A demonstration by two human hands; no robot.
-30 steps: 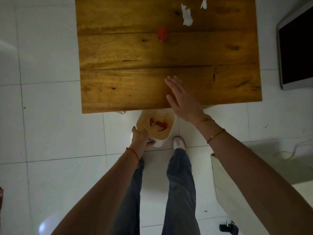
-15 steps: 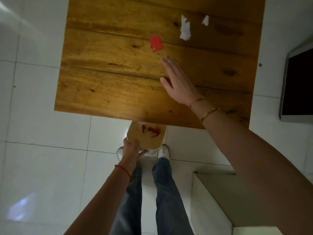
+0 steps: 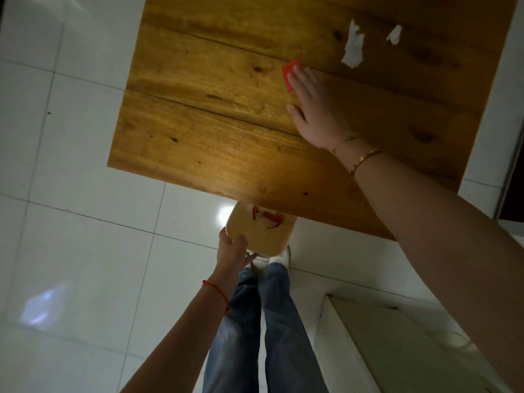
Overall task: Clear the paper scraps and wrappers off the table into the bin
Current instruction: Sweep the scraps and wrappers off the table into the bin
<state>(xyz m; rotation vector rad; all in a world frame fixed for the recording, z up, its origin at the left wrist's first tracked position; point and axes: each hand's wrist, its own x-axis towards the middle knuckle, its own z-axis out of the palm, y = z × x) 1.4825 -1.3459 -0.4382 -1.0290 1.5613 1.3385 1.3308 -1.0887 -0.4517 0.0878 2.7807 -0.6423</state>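
A red wrapper point(image 3: 289, 71) lies on the wooden table point(image 3: 215, 114), partly under the fingertips of my right hand point(image 3: 314, 109), which lies flat with fingers stretched over it. Two white paper scraps rest farther back: a larger one point(image 3: 353, 48) and a small one point(image 3: 394, 36). My left hand point(image 3: 232, 252) grips the rim of a tan bin point(image 3: 262, 235) held just below the table's near edge. Red scraps point(image 3: 268, 217) lie inside the bin.
White tiled floor point(image 3: 71, 236) surrounds the table. My legs in blue jeans point(image 3: 255, 336) and white shoes stand below the bin. A pale cabinet or box point(image 3: 397, 344) sits at the lower right. A dark panel edge shows at the far right.
My right hand has reached forward across the table and its fingertips now touch the red wrapper. The view has tilted; my left hand still holds the bin at the table edge.
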